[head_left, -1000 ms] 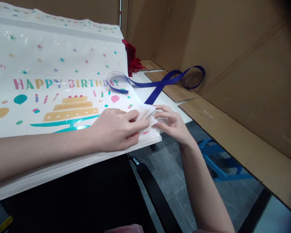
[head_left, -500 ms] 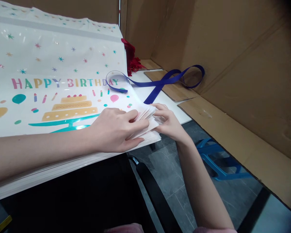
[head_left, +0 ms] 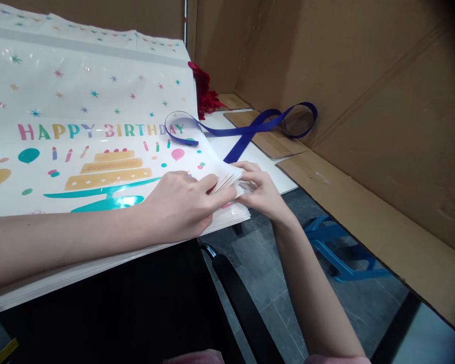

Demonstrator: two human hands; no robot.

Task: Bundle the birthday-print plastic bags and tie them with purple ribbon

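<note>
A thick stack of glossy white plastic bags (head_left: 98,106), printed with "HAPPY BIRTHDAY", a tiered cake, balloons and stars, lies flat on the left; I cannot rule out that they are plain sheets. My left hand (head_left: 182,202) lies across its near right corner, thumb and fingers closed on several of the upper layers. Those layers bend up into a fanned edge (head_left: 229,177). From the right, my right hand (head_left: 261,194) pinches the same fanned edge, its fingertips partly hidden behind the layers. Below the lifted ones, more layers (head_left: 231,215) stay flat.
A dark blue ribbon (head_left: 250,130) loops over the stack's right edge onto a white board (head_left: 288,183). Red tasselled material (head_left: 207,93) sits behind. Cardboard walls (head_left: 364,101) stand behind and right. Below are a black chair armrest (head_left: 246,303) and a blue stool (head_left: 337,253).
My left thumb has drawn in under the hand from the lower layers. Both hands still hold the corner, and the fanned layers have shifted slightly. The ribbon looks unchanged.
</note>
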